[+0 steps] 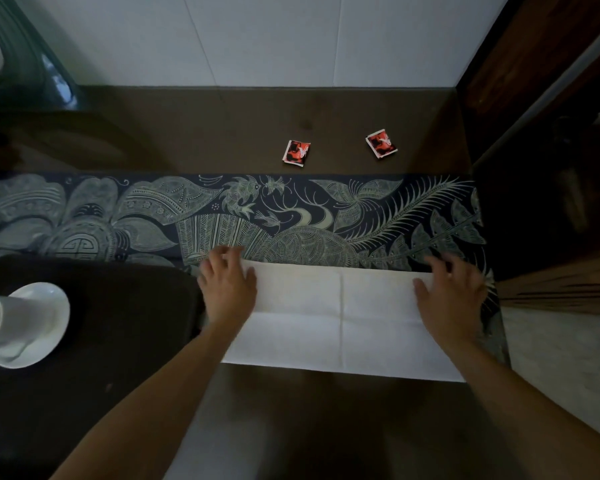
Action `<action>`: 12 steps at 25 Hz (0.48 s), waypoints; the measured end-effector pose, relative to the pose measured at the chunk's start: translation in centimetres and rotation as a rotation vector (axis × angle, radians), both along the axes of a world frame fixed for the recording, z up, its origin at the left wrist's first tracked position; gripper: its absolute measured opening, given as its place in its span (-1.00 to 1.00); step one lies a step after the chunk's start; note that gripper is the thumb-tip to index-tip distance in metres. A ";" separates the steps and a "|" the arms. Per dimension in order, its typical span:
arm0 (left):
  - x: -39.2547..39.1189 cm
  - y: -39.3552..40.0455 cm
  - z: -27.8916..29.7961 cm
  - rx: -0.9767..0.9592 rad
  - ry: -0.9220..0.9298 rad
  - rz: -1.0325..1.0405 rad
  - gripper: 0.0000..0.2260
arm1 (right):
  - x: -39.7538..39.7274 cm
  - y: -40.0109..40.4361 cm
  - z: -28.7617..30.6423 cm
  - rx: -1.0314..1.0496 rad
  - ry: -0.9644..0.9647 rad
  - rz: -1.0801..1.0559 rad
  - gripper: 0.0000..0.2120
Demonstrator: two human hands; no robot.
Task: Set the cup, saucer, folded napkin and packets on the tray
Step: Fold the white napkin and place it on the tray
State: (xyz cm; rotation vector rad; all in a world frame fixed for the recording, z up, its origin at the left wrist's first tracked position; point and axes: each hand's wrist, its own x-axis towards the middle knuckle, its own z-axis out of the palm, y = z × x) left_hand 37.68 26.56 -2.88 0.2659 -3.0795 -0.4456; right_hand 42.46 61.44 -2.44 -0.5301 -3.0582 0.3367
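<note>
tray (118, 306): saucer (45, 327), cup (0, 320) | both hands flat on napkin (340, 320)

table (187, 133): runner (291, 216), packets (297, 153)

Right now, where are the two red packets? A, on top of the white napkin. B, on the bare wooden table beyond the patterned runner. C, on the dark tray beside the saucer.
B: both red packets lie on the wooden table past the patterned runner.

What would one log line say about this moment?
left hand: flat on napkin | right hand: flat on napkin | cup, saucer: on tray | packets: off tray
</note>
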 end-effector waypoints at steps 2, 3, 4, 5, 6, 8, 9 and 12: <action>3.0 3.0 -0.3 0.031 0.040 -0.183 -0.64 | 2.3 -3.7 -0.3 -0.011 0.025 0.174 -0.61; 4.9 4.8 -0.7 0.059 0.032 -0.298 -0.63 | 3.7 -5.8 -0.7 -0.024 0.003 0.247 -0.58; 6.8 6.5 -1.2 0.074 0.008 -0.406 -0.59 | 5.1 -7.7 -1.2 -0.018 -0.029 0.307 -0.53; 8.6 8.0 -1.8 0.073 -0.019 -0.498 -0.55 | 6.4 -9.2 -1.8 0.005 -0.062 0.357 -0.49; 10.0 9.2 -2.4 0.058 -0.042 -0.560 -0.52 | 7.5 -10.2 -2.5 0.027 -0.095 0.394 -0.44; 11.6 10.1 -3.5 0.009 -0.078 -0.585 -0.48 | 8.7 -11.3 -3.6 0.054 -0.158 0.402 -0.33; 11.8 10.1 -3.7 -0.009 -0.096 -0.574 -0.48 | 9.0 -11.3 -3.8 0.056 -0.176 0.382 -0.34; 11.8 8.4 -4.2 -0.052 -0.119 -0.560 -0.49 | 9.3 -10.2 -4.1 0.049 -0.200 0.323 -0.37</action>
